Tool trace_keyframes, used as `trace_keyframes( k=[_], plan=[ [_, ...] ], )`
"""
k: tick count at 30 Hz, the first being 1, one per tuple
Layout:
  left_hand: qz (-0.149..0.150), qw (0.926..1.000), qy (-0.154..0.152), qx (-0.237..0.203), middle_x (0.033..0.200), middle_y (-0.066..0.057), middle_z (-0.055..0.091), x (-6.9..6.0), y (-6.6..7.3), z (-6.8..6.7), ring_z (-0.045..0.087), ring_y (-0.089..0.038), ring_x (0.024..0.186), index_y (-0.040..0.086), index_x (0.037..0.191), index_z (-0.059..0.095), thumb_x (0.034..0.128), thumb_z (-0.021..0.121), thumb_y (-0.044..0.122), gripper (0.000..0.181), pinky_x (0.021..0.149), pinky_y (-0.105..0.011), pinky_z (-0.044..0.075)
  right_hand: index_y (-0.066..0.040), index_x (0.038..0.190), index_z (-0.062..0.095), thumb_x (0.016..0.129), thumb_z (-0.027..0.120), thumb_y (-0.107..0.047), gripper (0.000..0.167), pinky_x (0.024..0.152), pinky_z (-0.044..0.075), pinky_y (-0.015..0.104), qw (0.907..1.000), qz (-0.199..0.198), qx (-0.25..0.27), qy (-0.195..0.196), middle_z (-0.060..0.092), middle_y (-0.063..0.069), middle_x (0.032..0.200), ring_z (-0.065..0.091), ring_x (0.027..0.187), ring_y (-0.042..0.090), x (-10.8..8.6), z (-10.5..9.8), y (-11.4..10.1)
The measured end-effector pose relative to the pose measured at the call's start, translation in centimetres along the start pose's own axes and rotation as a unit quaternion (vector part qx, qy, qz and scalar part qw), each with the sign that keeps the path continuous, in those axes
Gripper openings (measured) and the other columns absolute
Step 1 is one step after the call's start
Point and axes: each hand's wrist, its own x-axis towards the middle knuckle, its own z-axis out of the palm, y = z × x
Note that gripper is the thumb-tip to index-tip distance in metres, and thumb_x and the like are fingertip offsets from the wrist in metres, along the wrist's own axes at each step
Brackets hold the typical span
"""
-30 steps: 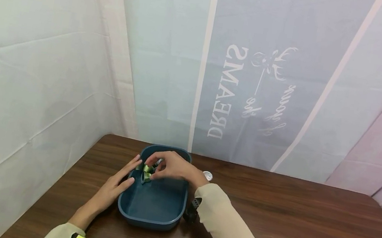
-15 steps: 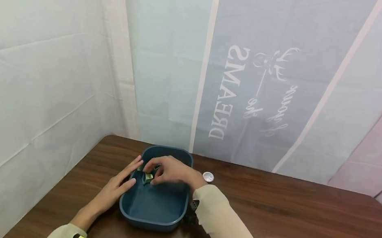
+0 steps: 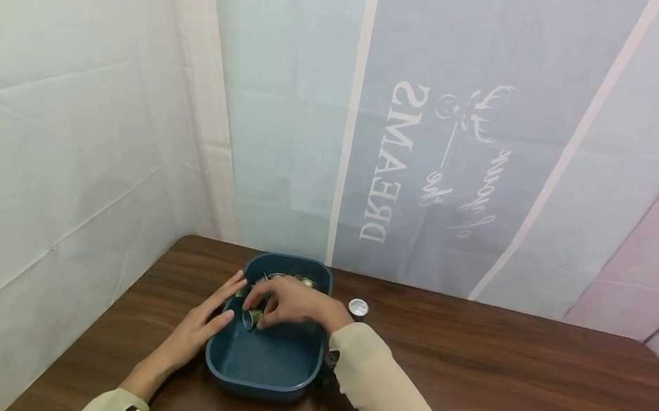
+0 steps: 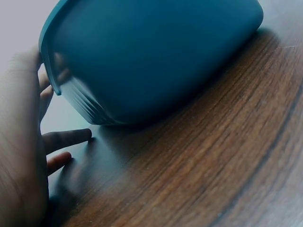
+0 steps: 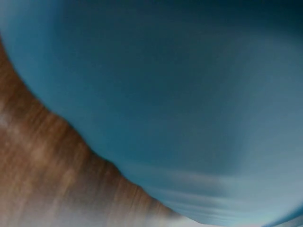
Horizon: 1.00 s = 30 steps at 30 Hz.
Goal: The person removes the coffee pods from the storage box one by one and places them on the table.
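Observation:
A deep blue plastic bin (image 3: 262, 359) stands on the table. Inside it my right hand (image 3: 295, 300) pinches a small green coffee capsule (image 3: 251, 318) between thumb and fingers, its round rim tilted toward the left. More capsules (image 3: 307, 282) lie at the bin's far end, partly covered by that hand. At the bin's left side my left hand (image 3: 196, 328) rests with fairly straight fingers along the rim. In the left wrist view the fingers (image 4: 66, 139) spread beside the bin's outer wall (image 4: 142, 61). The right wrist view holds only the blurred bin wall (image 5: 156, 94) and some table.
Just right of the bin stands a small capsule with a silvery white top (image 3: 358, 308). The brown wooden table (image 3: 500, 387) stretches far to the right. Pale printed cloth (image 3: 294, 101) hangs behind the table and along the left side.
My right hand has shifted slightly toward the near side of the bin with the capsule, which has tilted. More capsule rims show behind the hand. The left hand stays put.

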Motion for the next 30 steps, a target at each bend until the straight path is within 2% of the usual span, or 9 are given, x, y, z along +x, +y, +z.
trace_keyframes(
  k=[5,12,19,30],
  plan=[
    [-0.001,0.9999,0.006,0.011,0.158,-0.012,0.016,0.0,-1.9,0.1,0.017,-0.035,0.142,0.011,0.150,0.031,0.0997,0.042,0.001,0.053,0.101,-0.068,0.019,-0.017,0.113,0.068,0.082,0.077,-0.010,0.033,0.070,0.050,0.017,0.9999,-0.006,-0.005,-0.009,0.063,-0.006,0.106,0.062,0.080,0.000,0.0,0.2,0.1],
    [-0.002,0.9999,0.010,0.009,0.157,-0.015,0.018,0.0,-0.6,0.1,0.017,-0.038,0.141,0.009,0.149,0.033,0.0985,0.042,-0.002,0.053,0.100,-0.070,0.018,-0.018,0.109,0.069,0.081,0.079,-0.017,0.031,0.072,0.050,0.017,0.9998,-0.013,0.001,-0.014,0.063,-0.007,0.104,0.061,0.087,0.002,0.1,0.4,0.1],
    [-0.007,0.9998,0.008,0.019,0.158,-0.003,0.016,-0.1,-2.6,0.1,0.017,-0.032,0.142,0.011,0.150,0.032,0.1002,0.043,0.004,0.052,0.100,-0.069,0.019,-0.019,0.108,0.069,0.081,0.079,-0.020,0.029,0.073,0.050,0.018,0.9997,-0.013,0.009,-0.019,0.063,-0.010,0.102,0.061,0.088,0.003,0.0,0.5,-0.1],
    [0.002,0.9998,0.004,0.018,0.158,-0.006,0.016,-0.1,-3.0,0.1,0.017,-0.033,0.142,0.010,0.150,0.031,0.0993,0.043,0.002,0.053,0.100,-0.069,0.020,-0.019,0.107,0.069,0.081,0.079,-0.019,0.028,0.070,0.051,0.019,0.9998,-0.004,0.008,-0.020,0.064,-0.010,0.100,0.062,0.082,0.003,0.2,0.7,-0.1]
  ],
)
